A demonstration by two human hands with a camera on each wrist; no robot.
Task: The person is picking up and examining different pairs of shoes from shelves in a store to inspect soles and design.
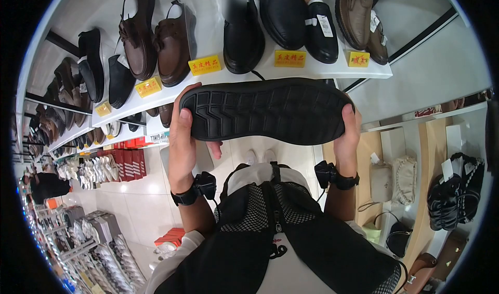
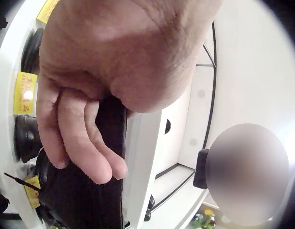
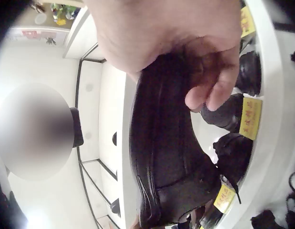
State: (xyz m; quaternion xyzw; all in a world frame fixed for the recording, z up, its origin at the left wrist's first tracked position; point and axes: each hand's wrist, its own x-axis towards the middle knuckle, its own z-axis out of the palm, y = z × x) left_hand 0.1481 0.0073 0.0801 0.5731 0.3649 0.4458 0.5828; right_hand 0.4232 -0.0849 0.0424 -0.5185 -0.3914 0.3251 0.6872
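A black shoe (image 1: 267,109) is held sideways in front of the chest, its grooved sole facing the head camera. The left hand (image 1: 183,138) grips its left end, thumb on the sole; in the left wrist view that hand (image 2: 109,62) has its fingers (image 2: 80,138) curled over the dark upper. At the other end the right hand (image 1: 347,133) holds on with its thumb against the sole edge. The right wrist view shows the right hand (image 3: 185,43) with bent fingers around the end of the shoe (image 3: 161,129), whose smooth side is visible. The upper is hidden in the head view.
Just beyond the held shoe, a white display shelf (image 1: 322,71) carries brown and black shoes and yellow signs (image 1: 290,58). Lower shelves with more shoes run to the left. Bags (image 1: 403,179) stand on shelving at right. A person in dark clothes (image 1: 47,187) is far left.
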